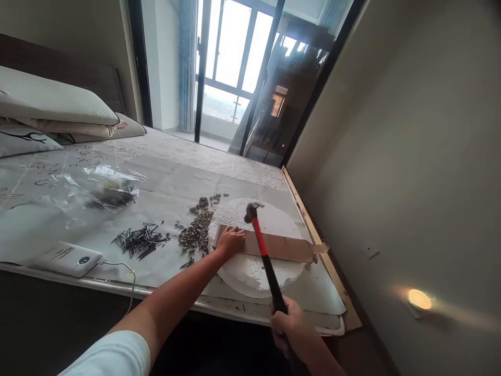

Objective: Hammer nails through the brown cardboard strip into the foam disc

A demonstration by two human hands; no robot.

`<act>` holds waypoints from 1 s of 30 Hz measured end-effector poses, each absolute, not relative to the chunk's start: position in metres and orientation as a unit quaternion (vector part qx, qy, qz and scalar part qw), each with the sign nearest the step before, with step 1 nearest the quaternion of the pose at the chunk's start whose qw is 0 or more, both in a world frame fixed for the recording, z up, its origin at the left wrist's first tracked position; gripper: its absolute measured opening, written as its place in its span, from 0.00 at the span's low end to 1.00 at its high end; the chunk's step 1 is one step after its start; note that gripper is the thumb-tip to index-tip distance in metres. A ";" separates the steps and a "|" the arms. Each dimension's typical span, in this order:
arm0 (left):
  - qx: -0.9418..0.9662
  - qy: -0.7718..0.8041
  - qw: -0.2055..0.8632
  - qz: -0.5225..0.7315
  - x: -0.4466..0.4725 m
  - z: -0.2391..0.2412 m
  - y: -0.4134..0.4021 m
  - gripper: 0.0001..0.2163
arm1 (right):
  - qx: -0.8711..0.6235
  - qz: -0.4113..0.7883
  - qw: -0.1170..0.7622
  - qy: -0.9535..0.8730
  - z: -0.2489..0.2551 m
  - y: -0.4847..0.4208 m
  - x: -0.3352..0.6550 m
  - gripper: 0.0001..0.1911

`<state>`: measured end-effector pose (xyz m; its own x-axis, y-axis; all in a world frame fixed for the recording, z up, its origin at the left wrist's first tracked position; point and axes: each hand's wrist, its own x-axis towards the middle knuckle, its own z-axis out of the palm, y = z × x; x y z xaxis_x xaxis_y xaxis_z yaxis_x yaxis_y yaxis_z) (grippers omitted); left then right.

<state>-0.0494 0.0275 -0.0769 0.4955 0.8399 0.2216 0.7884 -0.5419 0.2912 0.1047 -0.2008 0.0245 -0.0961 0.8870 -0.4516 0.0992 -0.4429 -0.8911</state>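
Note:
My right hand [287,324] is wrapped round the black grip of a claw hammer [261,243] with a red neck. Its metal head is raised over a flat brown board [279,247]. My left hand [230,242] rests on the board's left end, fingers bunched together near its surface; whatever is between the fingertips is too small to make out. Small dark specks mark the board beside those fingers. Beneath the board lies a round white foam slab [254,274] with a pitted surface. Left of my left forearm is a pile of loose nails [141,239].
Grey gravel-like bits [197,230] border the slab's left side. A clear plastic bag [111,193] with dark contents lies farther left. A white power bank [70,258] with a cable is by the bed's near edge. Pillows [55,99] are at back left; a wall [422,156] stands right.

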 end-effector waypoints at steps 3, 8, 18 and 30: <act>0.861 0.468 0.071 0.186 -0.050 -0.081 0.029 0.15 | -0.600 0.610 0.296 -0.425 0.026 -0.201 0.102 0.07; 0.861 0.468 0.074 0.185 -0.049 -0.081 0.030 0.15 | -0.590 0.595 0.342 -0.426 0.029 -0.200 0.103 0.08; 0.858 0.471 0.076 0.192 -0.048 -0.077 0.027 0.15 | -0.589 0.586 0.348 -0.433 0.018 -0.199 0.101 0.08; 0.865 0.472 0.042 0.168 -0.047 -0.076 0.027 0.15 | -0.609 0.588 0.328 -0.420 0.021 -0.201 0.100 0.07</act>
<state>-0.0465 0.0273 -0.0763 0.4985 0.8299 0.2504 0.8017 -0.5512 0.2310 0.1000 -0.2013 0.0212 -0.0440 0.8971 -0.4396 0.1262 -0.4315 -0.8932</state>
